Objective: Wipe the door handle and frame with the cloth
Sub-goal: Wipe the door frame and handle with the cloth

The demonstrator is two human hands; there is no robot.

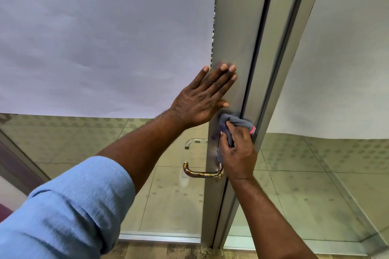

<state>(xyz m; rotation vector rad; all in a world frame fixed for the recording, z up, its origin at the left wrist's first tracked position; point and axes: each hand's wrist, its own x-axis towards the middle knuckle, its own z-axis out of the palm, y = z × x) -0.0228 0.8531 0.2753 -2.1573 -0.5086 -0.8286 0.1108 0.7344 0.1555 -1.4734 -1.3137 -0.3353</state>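
Observation:
The grey metal door frame [237, 27] runs up the middle of the head view. My left hand [204, 94] lies flat on it, fingers spread, holding nothing. Just below, my right hand [237, 153] is shut on a grey cloth [233, 124] with a pink edge and presses it against the frame's right edge. A brass-coloured lever handle [200, 172] sticks out to the left under my right hand. A second, silver handle [192, 142] shows through the glass behind it.
Frosted film covers the upper glass of the door [105, 38] and of the side panel [347, 69]. Clear lower glass shows a tiled floor [294, 185] beyond. A worn threshold [189, 251] lies at the bottom. My blue sleeve [63, 206] fills the lower left.

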